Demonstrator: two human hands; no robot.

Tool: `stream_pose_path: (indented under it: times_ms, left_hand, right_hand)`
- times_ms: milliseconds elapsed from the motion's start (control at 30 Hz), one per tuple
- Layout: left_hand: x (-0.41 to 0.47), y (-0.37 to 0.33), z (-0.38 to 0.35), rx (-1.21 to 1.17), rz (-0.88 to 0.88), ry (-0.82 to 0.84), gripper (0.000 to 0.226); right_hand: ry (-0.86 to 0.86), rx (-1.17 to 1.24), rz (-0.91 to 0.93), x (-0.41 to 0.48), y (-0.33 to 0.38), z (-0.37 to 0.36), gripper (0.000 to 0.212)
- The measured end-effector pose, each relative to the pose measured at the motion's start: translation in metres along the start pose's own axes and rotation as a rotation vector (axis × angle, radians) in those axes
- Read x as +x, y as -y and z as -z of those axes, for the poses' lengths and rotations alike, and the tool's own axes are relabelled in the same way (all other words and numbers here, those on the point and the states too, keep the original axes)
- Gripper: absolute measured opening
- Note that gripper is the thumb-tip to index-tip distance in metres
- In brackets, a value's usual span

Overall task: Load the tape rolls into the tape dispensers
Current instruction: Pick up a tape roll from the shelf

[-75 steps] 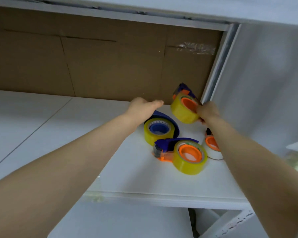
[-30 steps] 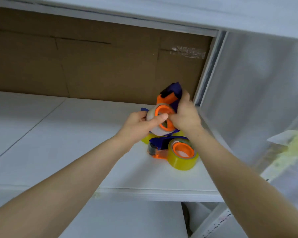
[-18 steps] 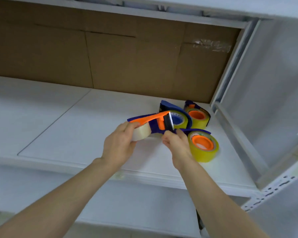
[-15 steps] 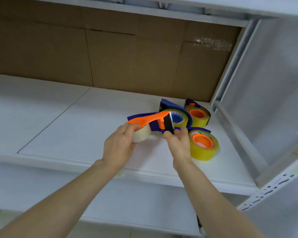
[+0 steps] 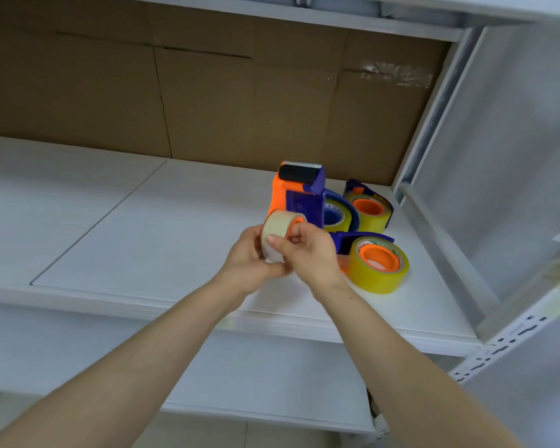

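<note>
Left hand (image 5: 244, 258) and right hand (image 5: 307, 253) both clamp the pale tape roll (image 5: 277, 232) on its orange-blue dispenser (image 5: 299, 195), held above the shelf (image 5: 110, 227), seating apparently unfinished. Toward the shelf's right edge, three yellow rolls (image 5: 380, 265) already sit loaded.

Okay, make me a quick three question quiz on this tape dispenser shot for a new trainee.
1. True or false: both hands grip the pale tape roll.
2. How many dispensers with yellow rolls lie on the shelf?
3. The held dispenser's black roller points: A up, B down?

Key: 1 true, left hand and right hand both touch it. 2 three. 3 A.
</note>
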State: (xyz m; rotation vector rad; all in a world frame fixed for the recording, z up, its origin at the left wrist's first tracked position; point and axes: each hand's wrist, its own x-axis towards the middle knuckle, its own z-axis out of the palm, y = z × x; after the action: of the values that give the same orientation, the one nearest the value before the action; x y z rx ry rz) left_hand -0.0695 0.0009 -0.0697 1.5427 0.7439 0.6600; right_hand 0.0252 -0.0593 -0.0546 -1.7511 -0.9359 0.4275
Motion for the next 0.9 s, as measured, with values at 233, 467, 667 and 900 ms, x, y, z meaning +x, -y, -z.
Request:
stream_pose_path:
  times_ms: [233, 467, 667, 900]
  left_hand:
    - [0.000, -0.009, 0.030, 0.694, -0.401, -0.291, 0.098]
    - [0.005, 0.005, 0.034, 1.511, -0.476, 0.160, 0.098]
    - [0.012, -0.007, 0.026, 1.461, -0.349, 0.201, 0.107]
    - [0.017, 0.001, 0.018, 1.540, -0.393, 0.111, 0.069]
  right_hand:
    - [0.329, -0.976, 0.263, -0.006, 0.011, 0.021, 0.006]
    - [0.409, -1.216, 0.407, -0.021, -0.012, 0.006, 0.037]
    - [0.330, -1.168, 0.432, -0.039, -0.008, 0.014, 0.044]
    - [0.321, -1.075, 0.363, -0.040, -0.008, 0.024, 0.038]
